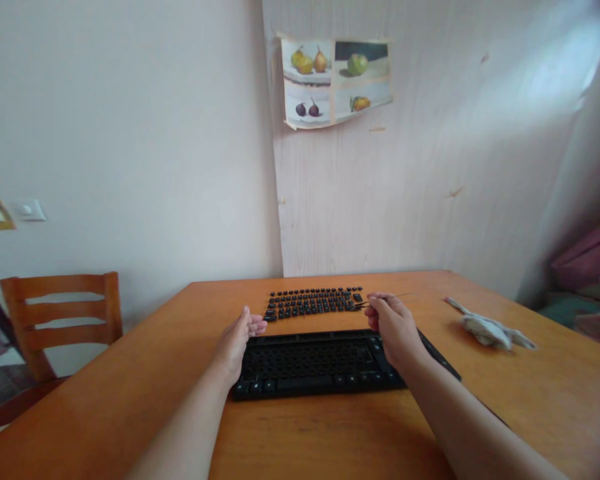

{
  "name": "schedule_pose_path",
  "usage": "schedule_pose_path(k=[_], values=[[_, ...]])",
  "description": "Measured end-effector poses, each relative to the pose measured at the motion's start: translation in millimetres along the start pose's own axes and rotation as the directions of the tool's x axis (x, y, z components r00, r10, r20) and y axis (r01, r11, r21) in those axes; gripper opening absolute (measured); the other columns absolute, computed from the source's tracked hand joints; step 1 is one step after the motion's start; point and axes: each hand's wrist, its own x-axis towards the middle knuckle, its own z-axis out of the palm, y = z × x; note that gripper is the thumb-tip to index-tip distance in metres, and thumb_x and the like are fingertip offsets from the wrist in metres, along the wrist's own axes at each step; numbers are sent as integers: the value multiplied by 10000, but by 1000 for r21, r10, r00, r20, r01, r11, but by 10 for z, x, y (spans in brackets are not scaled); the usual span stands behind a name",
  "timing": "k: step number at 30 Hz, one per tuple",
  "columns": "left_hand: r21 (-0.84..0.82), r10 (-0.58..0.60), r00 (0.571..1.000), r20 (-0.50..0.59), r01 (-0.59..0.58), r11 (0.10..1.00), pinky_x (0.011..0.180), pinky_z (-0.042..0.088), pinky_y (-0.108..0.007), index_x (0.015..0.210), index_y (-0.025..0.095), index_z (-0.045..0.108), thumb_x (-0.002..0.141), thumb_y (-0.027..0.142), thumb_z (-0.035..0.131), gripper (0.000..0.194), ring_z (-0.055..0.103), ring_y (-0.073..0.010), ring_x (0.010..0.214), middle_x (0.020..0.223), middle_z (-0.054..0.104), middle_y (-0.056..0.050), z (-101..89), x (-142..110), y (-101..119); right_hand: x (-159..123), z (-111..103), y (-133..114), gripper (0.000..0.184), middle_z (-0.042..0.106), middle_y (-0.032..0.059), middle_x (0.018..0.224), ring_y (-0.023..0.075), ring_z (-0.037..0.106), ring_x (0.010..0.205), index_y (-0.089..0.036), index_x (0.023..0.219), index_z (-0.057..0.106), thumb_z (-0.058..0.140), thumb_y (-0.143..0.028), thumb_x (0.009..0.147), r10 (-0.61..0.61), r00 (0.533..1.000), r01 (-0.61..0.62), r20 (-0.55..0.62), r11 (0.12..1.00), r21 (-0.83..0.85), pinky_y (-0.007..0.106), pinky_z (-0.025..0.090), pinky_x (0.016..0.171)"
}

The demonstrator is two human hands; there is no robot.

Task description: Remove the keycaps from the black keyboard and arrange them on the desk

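The far keycaps [313,309] look light and stiff, best gripped by opposite sides; the right hand [394,327] pinches a thin tool [363,305], the left hand [235,343] empty.

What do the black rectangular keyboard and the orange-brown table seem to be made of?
Black keyboard: probably matte plastic; it looks rigid, moulded, with little shine. Orange-brown table: seemingly varnished wood, perhaps veneer, given its faint streaks and soft sheen.
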Motion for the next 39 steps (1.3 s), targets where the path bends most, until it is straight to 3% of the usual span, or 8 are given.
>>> schedule_pose_path(k=[11, 18, 30, 39], values=[[21, -7, 1000, 24, 6, 1000, 907, 451, -417, 909, 102, 672, 773, 755, 458, 700, 672, -251, 855, 879, 736, -142, 124, -43, -4, -103, 74, 66, 357, 596, -17, 674, 97, 533, 515, -176, 945, 572, 645, -498, 809, -37, 991, 57, 129, 986, -155, 217, 412, 491], [-44, -40, 999, -30, 38, 998, 849, 468, -369, 885, 105, 663, 779, 733, 477, 664, 671, -229, 831, 863, 730, -140, 66, -10, 19, -91, 29, 72, 402, 635, 29, 747, 149, 608, 651, -172, 937, 601, 619, -557, 822, -110, 991, 127, 77, 954, -271, 252, 463, 566], [-133, -120, 989, -91, 108, 985, 739, 480, -310, 868, 113, 650, 853, 656, 452, 578, 665, -178, 714, 789, 725, -120, 2, 61, 12, -53, 4, 111, 441, 670, 43, 785, 165, 656, 699, -169, 958, 597, 652, -575, 795, -89, 994, 101, 69, 976, -195, 267, 520, 592], [-110, -113, 991, -73, 104, 988, 696, 473, -295, 871, 122, 652, 811, 721, 443, 637, 670, -184, 701, 759, 720, -115, 15, 92, -46, -152, 71, 174, 415, 694, 50, 811, 180, 681, 753, -173, 960, 597, 692, -536, 782, -18, 978, 54, 205, 984, -171, 303, 559, 674]])
